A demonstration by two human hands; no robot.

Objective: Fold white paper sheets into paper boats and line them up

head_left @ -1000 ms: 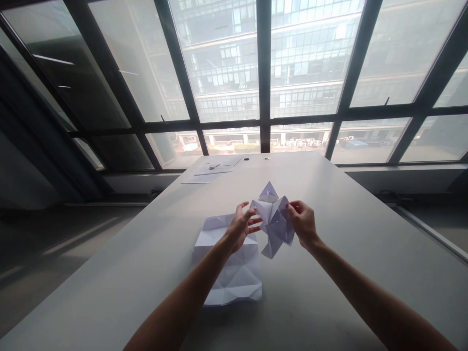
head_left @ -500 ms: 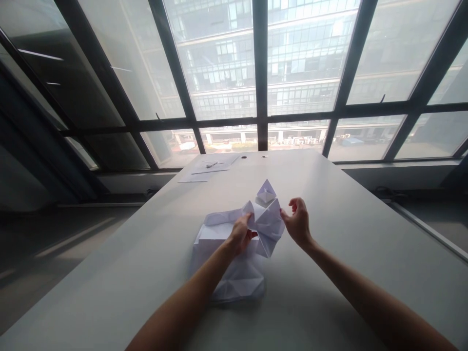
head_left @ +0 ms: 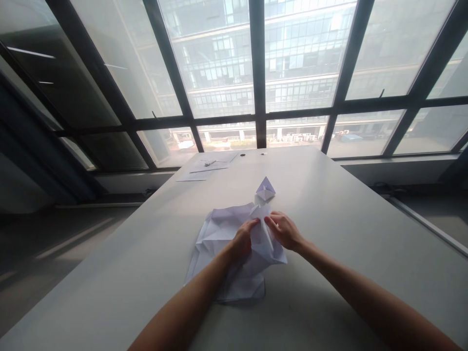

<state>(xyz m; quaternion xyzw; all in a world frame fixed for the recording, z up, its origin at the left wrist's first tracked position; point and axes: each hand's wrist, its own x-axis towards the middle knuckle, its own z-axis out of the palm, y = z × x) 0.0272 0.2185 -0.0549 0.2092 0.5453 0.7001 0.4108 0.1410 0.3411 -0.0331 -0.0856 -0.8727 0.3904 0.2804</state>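
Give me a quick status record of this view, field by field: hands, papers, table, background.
Left hand: thumb and fingers on the folded paper
Right hand: gripping the same paper near its upper part
Creased paper: on the table, partly hidden by the left hand and forearm
Small folded shape: on the table, beyond the hands, point up
Flat sheets: far left of the table, small item on top, too small to identify
Background: large framed windows
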